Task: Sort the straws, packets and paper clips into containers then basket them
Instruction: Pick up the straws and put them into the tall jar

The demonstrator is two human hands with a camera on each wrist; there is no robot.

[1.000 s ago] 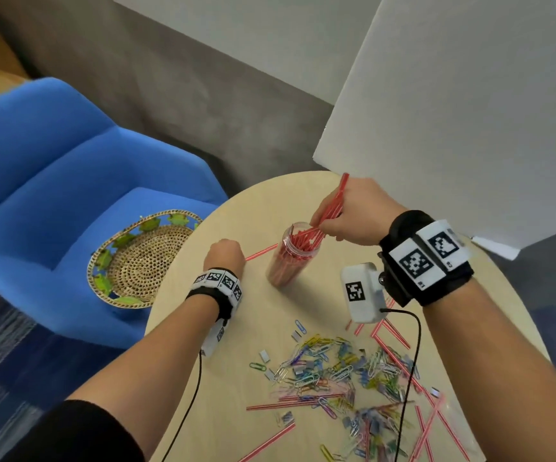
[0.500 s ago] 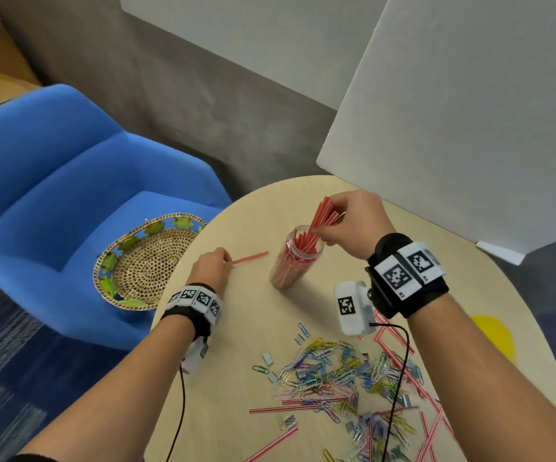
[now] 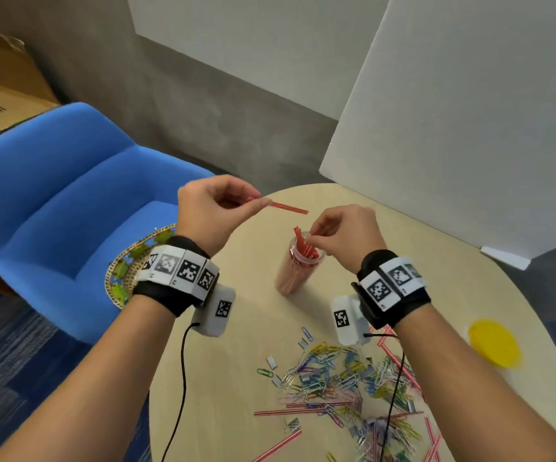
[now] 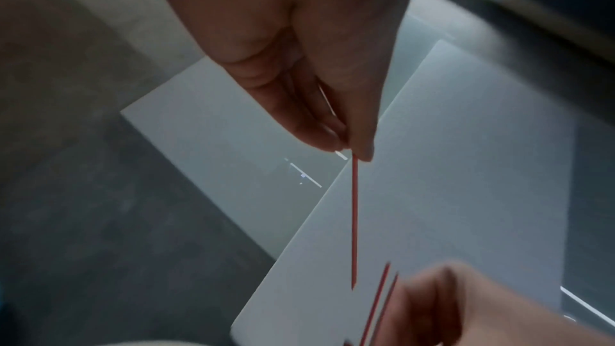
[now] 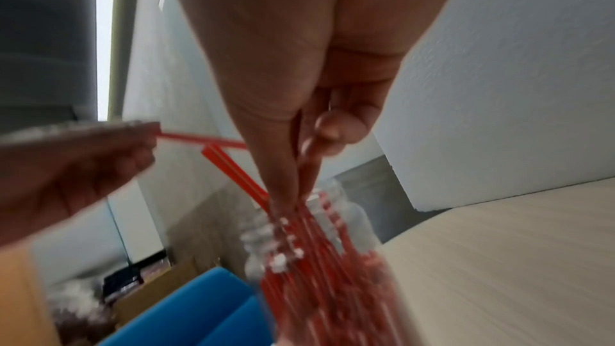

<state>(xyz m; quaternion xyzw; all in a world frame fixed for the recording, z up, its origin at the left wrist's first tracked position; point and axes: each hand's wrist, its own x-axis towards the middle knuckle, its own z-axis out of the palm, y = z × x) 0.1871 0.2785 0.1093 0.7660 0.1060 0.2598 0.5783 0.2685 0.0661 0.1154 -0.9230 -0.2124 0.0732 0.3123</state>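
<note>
A clear jar (image 3: 295,271) packed with red straws stands mid-table. My right hand (image 3: 316,240) hovers at its mouth, fingertips pinching the straw tops (image 5: 299,209). My left hand (image 3: 260,203) is raised left of the jar and pinches one red straw (image 3: 288,208) between thumb and finger; the straw (image 4: 354,220) points toward the right hand. Coloured paper clips (image 3: 333,371) with small packets and several striped straws (image 3: 278,411) lie scattered near me on the table.
A woven basket (image 3: 120,278) sits on the blue chair (image 3: 53,211) left of the round wooden table (image 3: 236,378). A yellow lid (image 3: 493,343) lies at the right. White boards (image 3: 470,111) stand behind the table.
My left hand picked the single straw up off the table and lifted it above and left of the jar. My right hand pushed its bundle down into the jar.
</note>
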